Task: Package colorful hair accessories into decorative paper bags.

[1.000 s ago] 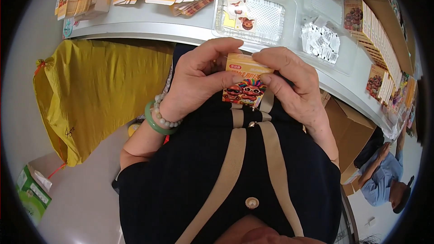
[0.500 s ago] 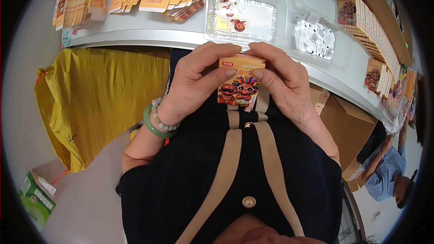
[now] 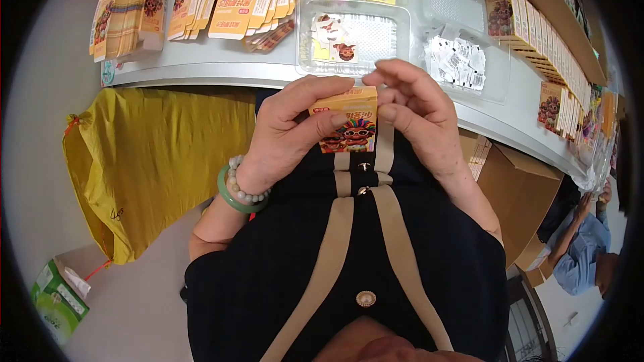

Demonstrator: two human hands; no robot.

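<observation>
A small yellow-orange cardboard box (image 3: 362,104) with cartoon figures on its front is held up over my lap. My left hand (image 3: 292,117) grips it, thumb across the front and fingers over the top edge. At the box's right side, my right hand (image 3: 419,114) has its thumb against the edge, with curled fingers close behind and the index finger raised. What the right fingertips pinch there is partly hidden. On the table beyond are flattened cartons (image 3: 231,0) of the same print and a clear plastic tray (image 3: 376,37) with small cartoon stickers.
Small white packets (image 3: 459,60) fill a clear tray to the right. Rows of filled-out boxes (image 3: 537,33) line the far right. A yellow cloth sack (image 3: 161,161) hangs at the left below the table edge. A cardboard carton (image 3: 513,188) and a co-worker (image 3: 583,251) are at right.
The box has tipped, so its top face shows more. My right hand has shifted from its front to its right edge, index finger lifting. The view has shifted slightly.
</observation>
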